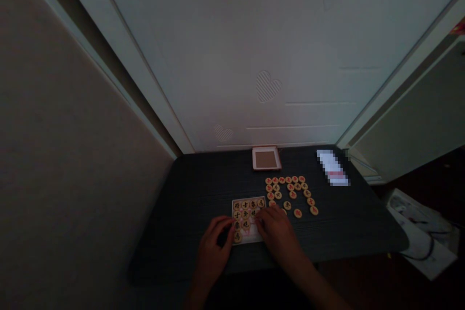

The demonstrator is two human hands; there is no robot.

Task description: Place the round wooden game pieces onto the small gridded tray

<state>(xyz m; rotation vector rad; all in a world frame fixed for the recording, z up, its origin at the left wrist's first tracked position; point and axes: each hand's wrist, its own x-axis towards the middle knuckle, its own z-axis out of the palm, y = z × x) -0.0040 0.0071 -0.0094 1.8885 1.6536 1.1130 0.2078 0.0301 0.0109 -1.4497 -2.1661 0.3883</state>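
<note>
A small square box (241, 241) lies on the dark table (181, 193) and holds several round wooden chess discs with characters. My left hand (213, 244) rests at the box's left edge, fingers curled against it. My right hand (278, 232) lies on the box's right side, fingers bent over the discs there; what the fingertips pinch is hidden. Several loose discs (290, 191) lie on the table right of the box, some in rows.
An empty square lid or tray (266, 159) sits at the table's far edge by the white wall. A blurred white card (332, 167) lies at the back right. Bags and a cable (417, 232) lie on the floor to the right.
</note>
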